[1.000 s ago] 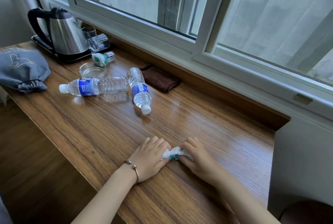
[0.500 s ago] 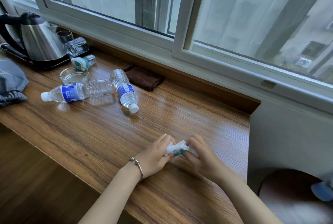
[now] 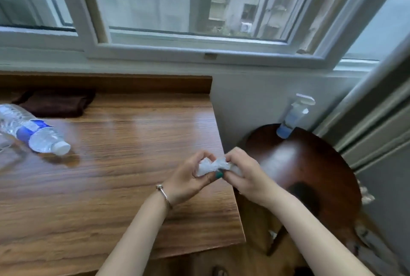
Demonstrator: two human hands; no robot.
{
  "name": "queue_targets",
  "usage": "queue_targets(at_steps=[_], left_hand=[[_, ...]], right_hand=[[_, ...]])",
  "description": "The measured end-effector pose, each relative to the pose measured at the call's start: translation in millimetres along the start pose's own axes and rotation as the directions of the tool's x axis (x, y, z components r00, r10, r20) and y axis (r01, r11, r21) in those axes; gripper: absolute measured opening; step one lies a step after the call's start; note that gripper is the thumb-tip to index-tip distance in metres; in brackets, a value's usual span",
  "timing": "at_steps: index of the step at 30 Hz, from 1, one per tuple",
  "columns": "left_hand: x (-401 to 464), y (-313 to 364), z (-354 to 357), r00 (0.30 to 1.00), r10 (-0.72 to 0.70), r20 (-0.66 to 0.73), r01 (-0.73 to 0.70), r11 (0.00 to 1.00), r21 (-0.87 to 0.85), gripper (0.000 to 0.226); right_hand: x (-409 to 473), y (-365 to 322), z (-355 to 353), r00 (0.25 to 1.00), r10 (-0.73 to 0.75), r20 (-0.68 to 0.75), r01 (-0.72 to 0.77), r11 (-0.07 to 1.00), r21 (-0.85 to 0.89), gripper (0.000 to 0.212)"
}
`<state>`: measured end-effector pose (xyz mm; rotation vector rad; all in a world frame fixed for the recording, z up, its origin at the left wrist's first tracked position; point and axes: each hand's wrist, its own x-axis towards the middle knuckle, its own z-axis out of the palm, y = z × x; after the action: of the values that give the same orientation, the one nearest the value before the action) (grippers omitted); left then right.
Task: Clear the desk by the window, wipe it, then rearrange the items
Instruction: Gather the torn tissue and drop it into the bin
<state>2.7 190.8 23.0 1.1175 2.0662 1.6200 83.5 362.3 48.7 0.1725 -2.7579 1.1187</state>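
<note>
A crumpled white tissue is held between both hands above the right end of the wooden desk. My left hand grips its left part with curled fingers, and my right hand pinches its right part. A clear water bottle with a blue label lies on its side at the desk's left. A folded dark brown cloth rests by the back ledge under the window.
A round dark wooden stool stands right of the desk, with a spray bottle of blue liquid on its far edge. The window frame runs along the back. A grey curtain or panel stands at the far right.
The view has swung right, so the kettle, glasses and second bottle are out of frame. Both hands have lifted the tissue off the desk and carried it toward the desk's right edge.
</note>
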Motion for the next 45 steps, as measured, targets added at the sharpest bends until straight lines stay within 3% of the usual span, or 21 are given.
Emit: queue_targets(at_steps=[6, 10, 15, 25, 37, 45], left_hand=[[20.7, 36.6, 74.9, 0.976, 0.133, 0.175, -0.123, 0.990, -0.062, 0.029], [22.8, 56.5, 135.9, 0.953, 0.156, 0.261, -0.126, 0.984, -0.127, 0.027], [14.2, 79.5, 232.5, 0.932, 0.151, 0.329, -0.096, 0.979, -0.180, 0.029], [17.9, 106.0, 441.3, 0.893, 0.068, 0.445, 0.038, 0.974, -0.224, 0.021], [59.2, 32.9, 627.0, 0.782, 0.072, 0.619, 0.085, 0.972, -0.220, 0.021], [58.4, -67.3, 713.9, 0.735, 0.101, 0.671, 0.054, 0.977, -0.206, 0.023]], right_hand=[[-81.6, 17.4, -49.4, 0.978, 0.168, -0.125, -0.170, 0.985, -0.006, 0.022], [-142.2, 26.7, -77.1, 0.940, 0.246, -0.234, -0.249, 0.968, 0.019, 0.034], [-230.4, 51.8, -107.8, 0.874, 0.357, -0.328, -0.354, 0.933, 0.072, 0.009], [-388.7, 152.9, -174.4, 0.713, 0.581, -0.393, -0.575, 0.805, 0.146, 0.010], [-483.9, 296.2, -183.0, 0.447, 0.729, -0.518, -0.762, 0.614, 0.207, 0.014], [-527.4, 405.2, -124.2, 0.346, 0.763, -0.545, -0.775, 0.560, 0.292, 0.016]])
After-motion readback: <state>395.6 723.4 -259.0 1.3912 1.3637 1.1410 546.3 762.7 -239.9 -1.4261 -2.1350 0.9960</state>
